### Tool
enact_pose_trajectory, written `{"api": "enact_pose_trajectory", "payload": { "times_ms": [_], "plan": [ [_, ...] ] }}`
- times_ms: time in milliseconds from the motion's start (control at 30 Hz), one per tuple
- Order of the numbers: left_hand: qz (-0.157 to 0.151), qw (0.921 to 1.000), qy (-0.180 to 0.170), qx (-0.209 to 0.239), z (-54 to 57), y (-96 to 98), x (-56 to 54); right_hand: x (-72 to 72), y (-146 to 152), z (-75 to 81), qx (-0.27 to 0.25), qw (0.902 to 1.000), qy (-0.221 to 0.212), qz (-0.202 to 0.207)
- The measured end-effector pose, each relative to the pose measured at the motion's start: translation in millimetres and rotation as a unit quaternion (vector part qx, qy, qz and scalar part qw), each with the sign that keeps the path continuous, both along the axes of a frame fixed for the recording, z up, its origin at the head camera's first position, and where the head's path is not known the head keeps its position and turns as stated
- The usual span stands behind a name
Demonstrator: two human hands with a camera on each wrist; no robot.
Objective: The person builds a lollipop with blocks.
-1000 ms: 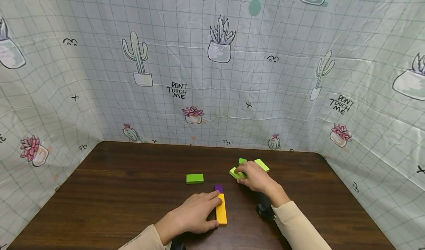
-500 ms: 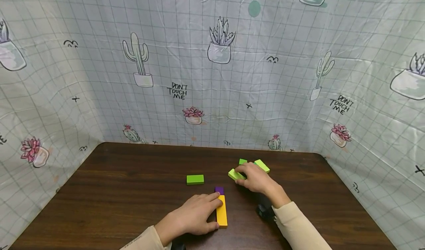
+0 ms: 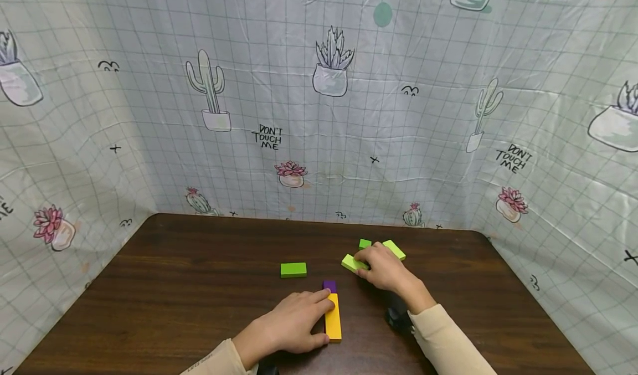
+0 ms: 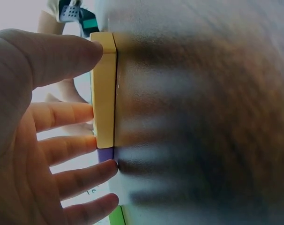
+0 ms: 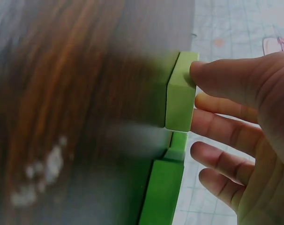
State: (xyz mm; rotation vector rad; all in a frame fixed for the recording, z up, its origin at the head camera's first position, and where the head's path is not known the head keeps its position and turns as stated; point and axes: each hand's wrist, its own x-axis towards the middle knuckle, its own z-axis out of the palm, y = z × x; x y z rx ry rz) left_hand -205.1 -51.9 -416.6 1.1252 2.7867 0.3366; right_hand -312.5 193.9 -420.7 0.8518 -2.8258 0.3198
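My left hand (image 3: 294, 322) lies along the left side of a long yellow block (image 3: 333, 325). Its thumb touches the near end of that block, while two fairly straight fingers meet its side in the left wrist view. A purple block (image 3: 329, 286) continues the line at the yellow block's far end, close to my fingertips. Farther back on the right, my right hand (image 3: 384, 267) pinches a light green block (image 3: 350, 263) flat near the table. In the right wrist view the thumb presses one face of this light green block (image 5: 180, 105), with fingers behind it.
On the dark wooden table (image 3: 199, 286), a green block (image 3: 293, 270) lies left of the purple one. Just beyond my right hand are a small green block (image 3: 365, 243) and another light green block (image 3: 395, 250). A patterned curtain (image 3: 319, 142) surrounds the table's back and sides.
The light green block in my right hand has shifted slightly left and toward me. My left hand and the yellow block stay in place; the head view tilts a little.
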Motion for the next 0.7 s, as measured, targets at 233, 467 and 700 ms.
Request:
{"api": "enact_pose_trajectory", "payload": {
  "times_ms": [233,467,700],
  "plan": [
    [-0.003,1.0000,0.003,-0.001,-0.4,0.5,-0.3,2.5,-5.1,-1.3,-0.010,0.9993,-0.022,0.030],
    [-0.008,1.0000,0.003,0.000,-0.3,1.0,-0.3,4.6,-9.5,0.1,-0.025,0.9963,-0.055,0.061],
    [-0.005,1.0000,0.000,-0.002,-0.2,1.1,-0.2,5.4,-9.3,1.6,-0.037,0.9952,-0.078,0.046]
  ]
}}
